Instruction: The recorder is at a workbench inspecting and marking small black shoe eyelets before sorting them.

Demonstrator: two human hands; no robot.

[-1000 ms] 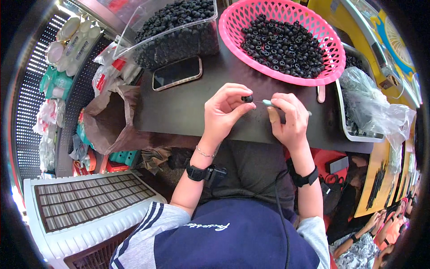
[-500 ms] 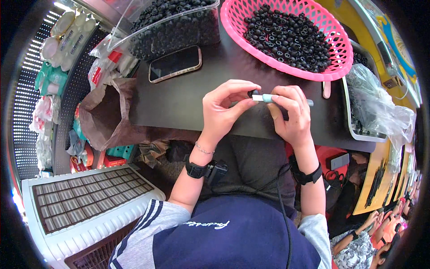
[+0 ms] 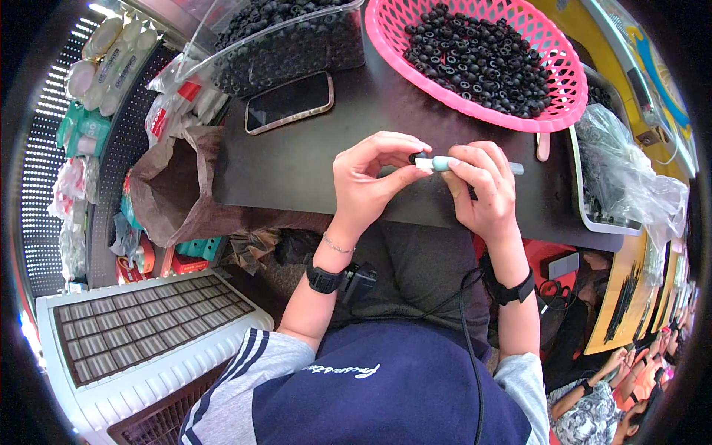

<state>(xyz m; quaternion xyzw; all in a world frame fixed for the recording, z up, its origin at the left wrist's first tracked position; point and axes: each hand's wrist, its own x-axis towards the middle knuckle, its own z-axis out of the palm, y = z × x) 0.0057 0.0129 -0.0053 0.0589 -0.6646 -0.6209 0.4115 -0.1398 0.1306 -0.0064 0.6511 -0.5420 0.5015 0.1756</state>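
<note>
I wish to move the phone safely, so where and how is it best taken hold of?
Likely by the right short end of the phone, coming from the right: it lies flat, its far long edge close to the clear tub, while dark tabletop shows beside that end.

At 6 o'clock is a navy shirt front (image 3: 386,400), white cursive lettering (image 3: 348,370) across it. The short left sleeve (image 3: 289,361), at 7 o'clock, is pale grey with 2 dark stripes (image 3: 252,345); the right sleeve (image 3: 519,374), between 4 and 5, is grey too. There are 2 black wristbands (image 3: 324,279), 1 per arm (the left has a blocky black unit (image 3: 360,280) on its 3 o'clock side). Towards the left hand (image 3: 363,174) sits a thin chain bracelet (image 3: 338,245). A black cable (image 3: 475,356) crosses the shirt; the trousers (image 3: 415,274) are dark.
</note>
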